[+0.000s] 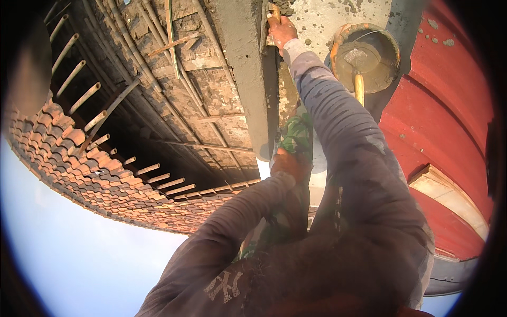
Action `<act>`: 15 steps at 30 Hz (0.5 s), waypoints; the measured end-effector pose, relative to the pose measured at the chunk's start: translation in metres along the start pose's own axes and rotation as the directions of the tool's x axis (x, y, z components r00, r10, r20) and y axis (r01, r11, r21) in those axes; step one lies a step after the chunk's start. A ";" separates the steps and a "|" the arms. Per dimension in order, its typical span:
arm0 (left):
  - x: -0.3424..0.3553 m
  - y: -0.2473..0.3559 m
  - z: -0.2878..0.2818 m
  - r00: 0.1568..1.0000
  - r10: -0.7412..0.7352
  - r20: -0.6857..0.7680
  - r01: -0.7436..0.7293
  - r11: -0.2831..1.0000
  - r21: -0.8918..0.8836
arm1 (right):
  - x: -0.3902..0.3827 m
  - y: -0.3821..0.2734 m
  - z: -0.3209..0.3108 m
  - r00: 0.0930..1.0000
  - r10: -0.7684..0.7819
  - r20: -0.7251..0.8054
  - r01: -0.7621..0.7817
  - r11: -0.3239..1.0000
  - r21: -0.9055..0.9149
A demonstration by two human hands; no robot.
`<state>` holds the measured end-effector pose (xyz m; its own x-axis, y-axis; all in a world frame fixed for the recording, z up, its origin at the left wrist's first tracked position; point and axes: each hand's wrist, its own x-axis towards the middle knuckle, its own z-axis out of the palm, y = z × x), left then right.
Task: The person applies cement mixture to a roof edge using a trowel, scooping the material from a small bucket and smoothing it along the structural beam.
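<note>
My right hand (282,33) reaches to the far end of a grey rendered wall edge (248,74). Its fingers are closed round a wooden-handled tool (274,11), whose working end cannot be made out. My left hand (292,162) rests on my camouflage-trousered leg (297,134), and its fingers are mostly hidden. Right of my right forearm stands a bucket (394,47) of wet grey mortar (381,79). A dipper with a yellowish handle (359,89) leans in it, its round scoop partly sunk.
Mortar splashes dot the pale ledge (317,16) around the bucket. A red metal roof (443,100) slopes at the right, carrying a pale board (449,195). At left, beyond the wall, a dark gap lies beneath bamboo poles (84,98) and clay roof tiles (105,185).
</note>
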<state>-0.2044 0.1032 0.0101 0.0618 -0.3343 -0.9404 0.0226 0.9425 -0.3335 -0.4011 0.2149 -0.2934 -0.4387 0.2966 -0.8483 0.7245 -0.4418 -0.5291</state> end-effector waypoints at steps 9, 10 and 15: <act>0.012 -0.003 0.026 0.999 -0.044 0.031 0.042 0.997 0.065 | -0.191 0.189 0.006 0.676 0.731 0.093 -0.736 0.664 0.129; 0.015 -0.007 0.032 0.999 -0.030 0.018 0.029 0.997 0.075 | -0.200 0.195 0.007 0.608 0.785 0.119 -0.791 0.586 0.178; 0.033 -0.013 0.067 0.999 0.014 -0.051 -0.007 0.992 0.126 | -0.156 0.171 0.005 0.618 0.768 0.171 -0.770 0.546 0.330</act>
<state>-0.1353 0.0795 -0.0123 0.0109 -0.3209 -0.9470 0.1479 0.9372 -0.3159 -0.2115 0.0887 -0.2511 0.1943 -0.3002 -0.9339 0.5579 -0.7492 0.3569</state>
